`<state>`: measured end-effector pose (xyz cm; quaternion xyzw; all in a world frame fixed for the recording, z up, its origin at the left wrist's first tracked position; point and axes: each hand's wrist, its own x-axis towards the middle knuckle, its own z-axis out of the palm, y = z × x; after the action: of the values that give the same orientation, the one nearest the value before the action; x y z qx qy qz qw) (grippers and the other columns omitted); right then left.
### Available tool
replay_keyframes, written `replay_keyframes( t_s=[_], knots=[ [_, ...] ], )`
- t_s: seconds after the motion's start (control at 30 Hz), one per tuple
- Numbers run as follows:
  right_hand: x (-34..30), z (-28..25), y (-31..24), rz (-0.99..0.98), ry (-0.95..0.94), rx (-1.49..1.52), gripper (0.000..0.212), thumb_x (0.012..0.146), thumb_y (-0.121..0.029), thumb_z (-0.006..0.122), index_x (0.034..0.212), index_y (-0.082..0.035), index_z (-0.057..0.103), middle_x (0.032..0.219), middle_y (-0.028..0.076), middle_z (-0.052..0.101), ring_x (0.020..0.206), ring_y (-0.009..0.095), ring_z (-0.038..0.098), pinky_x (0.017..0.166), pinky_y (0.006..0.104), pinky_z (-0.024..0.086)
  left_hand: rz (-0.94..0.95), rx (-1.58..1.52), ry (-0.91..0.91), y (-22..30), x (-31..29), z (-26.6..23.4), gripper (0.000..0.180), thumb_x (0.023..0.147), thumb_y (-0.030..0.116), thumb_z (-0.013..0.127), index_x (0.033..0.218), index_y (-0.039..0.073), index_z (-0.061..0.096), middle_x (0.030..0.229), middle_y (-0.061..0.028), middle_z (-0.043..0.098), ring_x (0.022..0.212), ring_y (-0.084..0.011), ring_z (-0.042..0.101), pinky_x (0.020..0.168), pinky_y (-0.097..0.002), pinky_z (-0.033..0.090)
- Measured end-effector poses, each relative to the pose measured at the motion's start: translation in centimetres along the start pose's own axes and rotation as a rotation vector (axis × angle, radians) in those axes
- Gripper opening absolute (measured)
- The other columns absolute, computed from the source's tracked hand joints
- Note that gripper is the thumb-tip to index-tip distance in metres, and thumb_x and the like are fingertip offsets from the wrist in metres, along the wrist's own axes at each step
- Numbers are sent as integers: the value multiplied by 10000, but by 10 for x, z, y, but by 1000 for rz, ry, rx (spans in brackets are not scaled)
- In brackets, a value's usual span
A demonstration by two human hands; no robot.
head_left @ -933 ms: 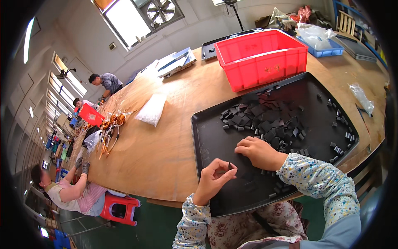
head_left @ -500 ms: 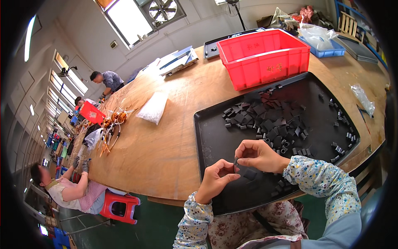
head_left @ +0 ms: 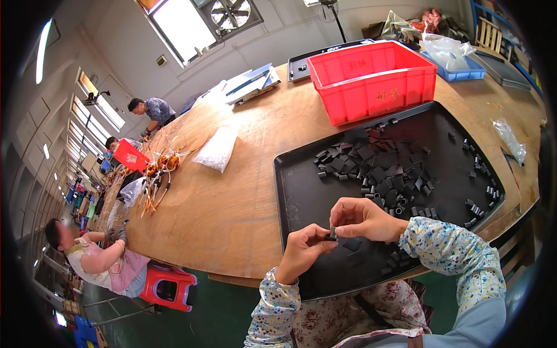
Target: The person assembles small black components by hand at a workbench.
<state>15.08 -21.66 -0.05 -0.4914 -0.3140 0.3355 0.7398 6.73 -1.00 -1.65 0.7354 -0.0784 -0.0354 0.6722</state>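
Over the near part of a black tray (head_left: 299, 197), my two hands meet at the fingertips. My left hand (head_left: 301, 249) pinches a small dark piece (head_left: 332, 234), and the thumb and fingers of my right hand (head_left: 366, 220) close on it from the other side. Fingertips cover most of the piece, so its exact shape is hidden. Beyond my hands lies a heap of flat black squares (head_left: 383, 188) mixed with short black tubes (head_left: 400, 210). More short tubes (head_left: 476, 207) sit in small groups along the tray's right side.
A red plastic bin (head_left: 377, 84) stands behind the tray. Left of it are a white bag (head_left: 217, 152), stacked papers (head_left: 252, 87) and orange wire coils (head_left: 165, 165). A blue tray (head_left: 461, 69) is at the far right. Co-workers sit along the left, one near a red stool (head_left: 168, 284).
My fingertips have shifted slightly around the small piece, and more of it shows now. The view has moved a little. At the left, the seated co-worker's arms and head have moved slightly.
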Motion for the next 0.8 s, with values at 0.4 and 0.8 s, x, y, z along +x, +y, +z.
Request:
replay_keyframes(
  t_s=[0.4, 0.8],
  knots=[
    [1, -2, 3, -503, 0, -830, 230, 792, 45, 728, 997, -51, 687, 1015, 64, 633, 867, 202, 665, 705, 318, 551, 26, 15, 20, 4, 0, -1, 216, 904, 6, 683, 1112, -42, 652, 966, -72, 704, 866, -116, 664, 783, -253, 548],
    [-8, -7, -8, -130, -197, -1182, 195, 814, -164, 745, 981, -90, 679, 953, 54, 645, 1002, 257, 594, 857, 381, 491, 476, 996, 302, 0, 1, -37, 167, 786, 74, 761, 952, 58, 764, 905, -97, 721, 916, -271, 647, 812, -385, 531]
  ],
)
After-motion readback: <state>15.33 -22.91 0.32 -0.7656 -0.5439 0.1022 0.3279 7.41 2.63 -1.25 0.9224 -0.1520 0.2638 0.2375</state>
